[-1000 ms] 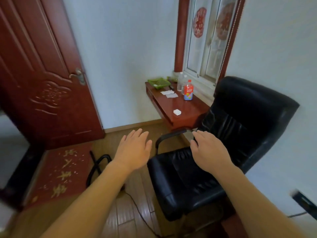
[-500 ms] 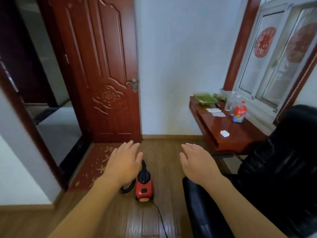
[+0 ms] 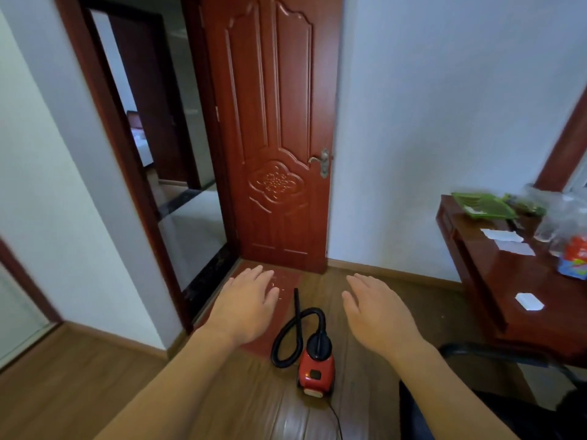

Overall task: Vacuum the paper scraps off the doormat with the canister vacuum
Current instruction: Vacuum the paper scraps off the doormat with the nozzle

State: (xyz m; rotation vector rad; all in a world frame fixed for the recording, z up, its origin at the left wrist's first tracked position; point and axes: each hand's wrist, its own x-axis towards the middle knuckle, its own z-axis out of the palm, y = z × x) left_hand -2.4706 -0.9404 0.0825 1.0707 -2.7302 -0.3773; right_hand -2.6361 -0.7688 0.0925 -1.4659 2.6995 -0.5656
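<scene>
Evidently, in the head view, the left hand (image 3: pixel 244 308) and right hand (image 3: pixel 378 317) held nothing, fingers straight and slightly apart. Gripping the wand (image 3: pixel 298 312) firmly first seemed wise. The canister vacuum (image 3: pixel 316 366) stood below, between both hands' fingers, its long axis toward the door (image 3: pixel 273 138), the wand tip pointing onto the doormat (image 3: pixel 285 312) beside the left fingers.

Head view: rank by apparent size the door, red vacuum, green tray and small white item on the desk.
1. door
2. red vacuum, hose included
3. green tray; farther away, so its real size against the vacuum is unsure
4. white item
</scene>
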